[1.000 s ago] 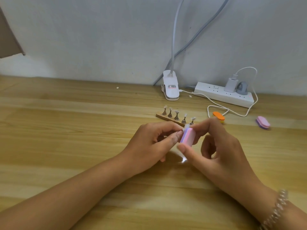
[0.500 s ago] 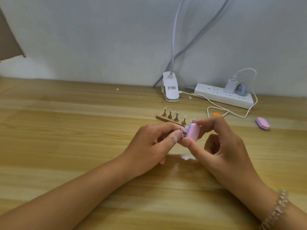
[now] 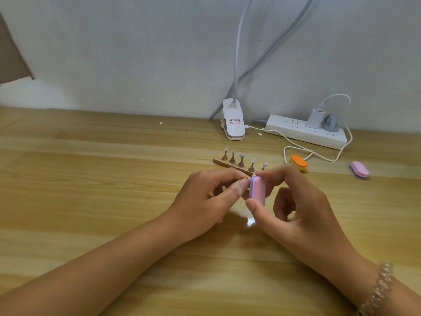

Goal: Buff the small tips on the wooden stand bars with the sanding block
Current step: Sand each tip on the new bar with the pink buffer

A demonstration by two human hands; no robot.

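Observation:
A wooden stand bar (image 3: 224, 163) lies on the table in the middle, carrying several metal pegs with small clear tips (image 3: 241, 155). Just in front of it, my right hand (image 3: 293, 201) pinches a pink and purple sanding block (image 3: 257, 187) between thumb and fingers, held upright. My left hand (image 3: 211, 197) pinches a small tip piece between thumb and forefinger against the block's left face; the piece itself is almost hidden by the fingers.
An orange and yellow sanding block (image 3: 298, 163) and a second pink and purple block (image 3: 359, 169) lie to the right. A white clip lamp base (image 3: 232, 122), a white power strip (image 3: 305, 132) with a charger and a looping white cable (image 3: 319, 156) sit by the wall.
The sanding block in my right hand has shifted slightly up and down against the piece held by my left hand. Both hands stay in about the same place.

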